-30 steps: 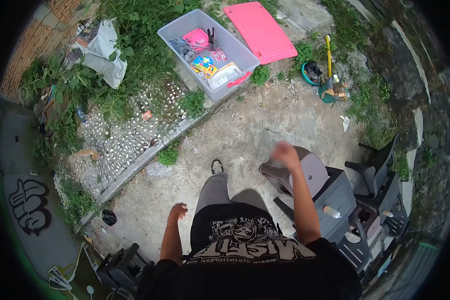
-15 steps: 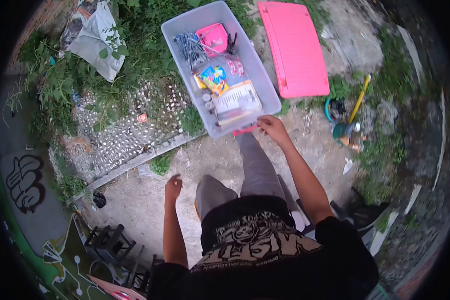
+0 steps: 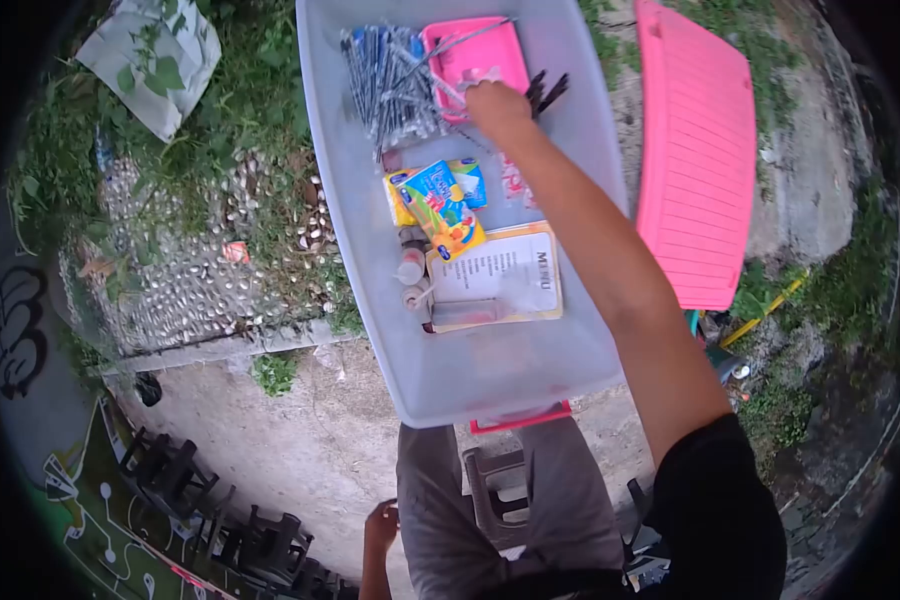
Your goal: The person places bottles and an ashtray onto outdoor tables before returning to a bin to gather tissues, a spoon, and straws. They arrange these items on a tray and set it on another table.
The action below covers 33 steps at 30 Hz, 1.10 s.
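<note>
My right hand (image 3: 498,108) reaches into a large translucent plastic box (image 3: 470,385), at the near edge of a pink tray (image 3: 500,55). Its fingertips are too hidden and blurred to show a grip. Left of it lies a heap of thin striped sticks, perhaps wrapped straws or pencils (image 3: 380,85); black slender items (image 3: 548,95) stick out on the right. Nearer me are a blue-and-yellow packet (image 3: 440,205), a board headed MENU (image 3: 500,265) and small bottles (image 3: 410,265). My left hand (image 3: 382,522) hangs beside my left leg, loosely curled, with nothing visible in it.
The pink lid (image 3: 695,170) leans or lies right of the box. A dark plastic stool (image 3: 498,490) shows between my legs, and more dark stools (image 3: 170,470) stand at lower left. Plants, a pebbled patch (image 3: 190,270) and a low kerb (image 3: 220,345) lie to the left.
My right hand has moved from the box's near handle far into the box, to the pink tray. My view is closer over the box. My left hand sits lower in view.
</note>
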{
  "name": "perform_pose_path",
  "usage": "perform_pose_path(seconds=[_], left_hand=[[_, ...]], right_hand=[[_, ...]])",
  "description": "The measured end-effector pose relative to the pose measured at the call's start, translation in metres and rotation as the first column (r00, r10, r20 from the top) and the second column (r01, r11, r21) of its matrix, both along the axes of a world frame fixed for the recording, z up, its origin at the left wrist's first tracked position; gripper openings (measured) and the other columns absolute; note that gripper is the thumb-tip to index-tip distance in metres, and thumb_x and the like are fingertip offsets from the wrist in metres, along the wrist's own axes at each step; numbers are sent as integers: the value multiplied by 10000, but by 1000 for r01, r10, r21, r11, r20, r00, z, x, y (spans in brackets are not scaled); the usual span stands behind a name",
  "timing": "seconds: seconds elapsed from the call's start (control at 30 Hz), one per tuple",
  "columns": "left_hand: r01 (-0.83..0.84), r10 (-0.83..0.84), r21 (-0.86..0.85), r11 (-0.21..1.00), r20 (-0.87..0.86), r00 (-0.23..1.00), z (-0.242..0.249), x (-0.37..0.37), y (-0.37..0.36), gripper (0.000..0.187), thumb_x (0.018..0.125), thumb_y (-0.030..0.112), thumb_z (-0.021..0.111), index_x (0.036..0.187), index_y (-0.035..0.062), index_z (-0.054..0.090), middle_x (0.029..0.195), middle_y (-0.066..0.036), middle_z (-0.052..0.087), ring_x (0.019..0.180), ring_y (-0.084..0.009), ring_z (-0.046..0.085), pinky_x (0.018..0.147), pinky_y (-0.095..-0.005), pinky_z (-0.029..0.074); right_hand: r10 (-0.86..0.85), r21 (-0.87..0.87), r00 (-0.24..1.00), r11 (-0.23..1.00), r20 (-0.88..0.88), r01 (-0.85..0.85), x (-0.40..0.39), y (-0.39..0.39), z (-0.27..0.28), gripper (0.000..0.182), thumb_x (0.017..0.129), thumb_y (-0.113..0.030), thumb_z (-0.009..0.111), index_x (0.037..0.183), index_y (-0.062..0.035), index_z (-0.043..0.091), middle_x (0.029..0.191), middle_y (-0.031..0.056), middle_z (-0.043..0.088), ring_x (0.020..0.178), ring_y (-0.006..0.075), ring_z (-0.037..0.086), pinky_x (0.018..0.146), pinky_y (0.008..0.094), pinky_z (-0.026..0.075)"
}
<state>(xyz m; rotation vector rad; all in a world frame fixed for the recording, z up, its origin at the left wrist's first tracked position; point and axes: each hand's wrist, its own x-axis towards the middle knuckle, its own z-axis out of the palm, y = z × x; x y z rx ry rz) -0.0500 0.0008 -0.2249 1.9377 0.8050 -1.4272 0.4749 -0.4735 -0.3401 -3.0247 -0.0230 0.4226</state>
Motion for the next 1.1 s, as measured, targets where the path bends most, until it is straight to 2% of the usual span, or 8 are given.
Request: perform_pose_path(seconds=[0.03,0.13,0.23,0.3,0.47,0.73,0.8,1.1], left_hand=[[101,-103,35,994,51,993,-2,-3,-3,300,879,133,498,1143,32,599,825,-116,678,689,-166,650,610,-299,512],[-73,74,35,997,-16,997,-16,-39,2,300,877,165,507,1121,21,608,855,-145,683,740,-214,664,664,-331,512],[46,-47,26,999,32,998,-44,-143,38,310,872,186,526,1109,4,610,897,-168,682,807,-233,669,709,-340,509],[-388,372,-198,900,-117,921,-63,-194,49,457,891,231,527,1276,-8,472,1172,-218,590,1089,-315,553,938,-359,431],[-113,160,-327,938,121,980,-60,-202,35,388,911,194,453,1224,-28,509,1143,-205,603,1063,-303,563,929,-360,437],[-617,588,-171,768,-192,785,-83,-197,29,419,913,242,462,1236,-23,502,1155,-206,597,1076,-312,554,939,-368,427],[-613,585,-181,769,-189,789,-78,-192,29,453,903,274,488,1251,-17,489,1175,-210,588,1089,-328,546,953,-369,417],[-164,164,-18,986,-27,986,-2,-52,-13,302,872,165,524,1107,-6,606,909,-177,682,839,-207,663,737,-320,502]], right_hand=[[-10,-58,998,998,-70,6,11,-2,-12,211,830,-131,524,971,-59,663,1035,150,640,919,308,651,766,426,535],[-6,-197,982,980,-188,-32,28,-11,-54,234,848,-140,512,1005,-70,671,1076,120,646,967,290,646,772,417,533],[24,-284,967,954,-254,-98,30,-11,-85,263,862,-149,507,1060,-87,668,1110,107,648,1016,270,635,783,409,531],[-7,-373,954,921,-300,-110,31,-12,-99,272,863,-154,508,1073,-93,669,1116,102,648,1017,260,635,789,409,528],[-38,-425,923,894,-384,-140,47,-9,-115,305,873,-176,513,1140,-118,647,1200,52,617,1042,263,623,782,515,500],[2,-424,932,890,-363,-167,56,1,-135,288,833,-153,538,1080,-99,675,1097,92,661,952,278,658,668,506,540],[157,-466,922,826,-353,-318,55,-3,-121,232,847,-152,519,984,-114,703,1050,91,670,966,244,655,751,375,535],[61,-453,995,887,-83,-92,47,-2,0,217,847,-149,528,1001,-120,679,1029,85,672,962,253,656,751,407,533]])
